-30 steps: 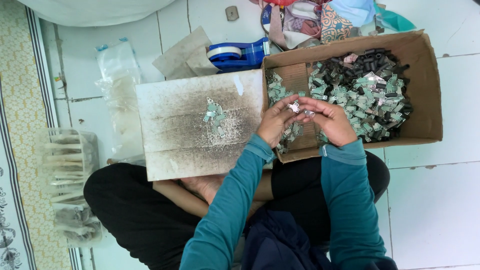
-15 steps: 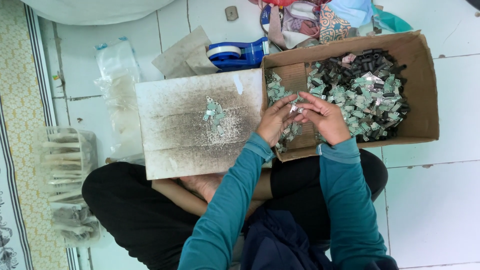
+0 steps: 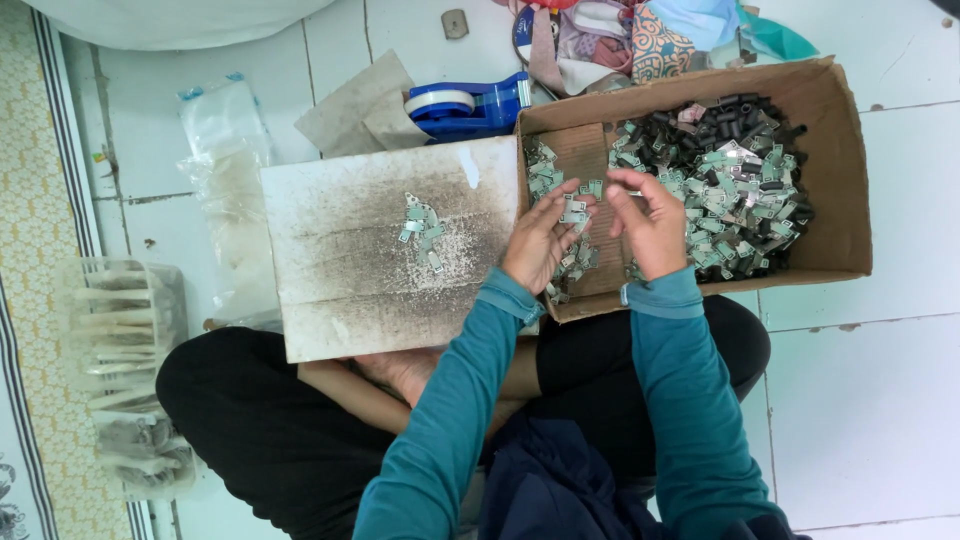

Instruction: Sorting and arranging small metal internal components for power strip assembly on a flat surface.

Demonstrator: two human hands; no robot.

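The left hand (image 3: 540, 243) and the right hand (image 3: 652, 228) are raised together over the left part of an open cardboard box (image 3: 838, 170), close to each other but not touching. The left hand's fingers are pinched on a small pale-green metal piece (image 3: 574, 214), which sits at the fingertips, at about 1 o'clock from that hand's middle. The piece is too small to tell its long axis or which way it points. The right hand's fingers are curled inward toward the left hand; whether they clamp anything cannot be told.

Below the hands, a few more green pieces lie scattered on the box floor. At 3 o'clock from the hands, a heap of green pieces and black pieces (image 3: 735, 180) fills the right half of the box.

At 9 o'clock from the hands lies a stained white board (image 3: 330, 260), resting on the person's crossed legs, with a small cluster of green pieces (image 3: 422, 230) near its middle. At 11 o'clock, a blue tape dispenser (image 3: 470, 103) lies on the tiled floor, touching the box's upper left corner. Farther left lie clear plastic bags (image 3: 225, 150).
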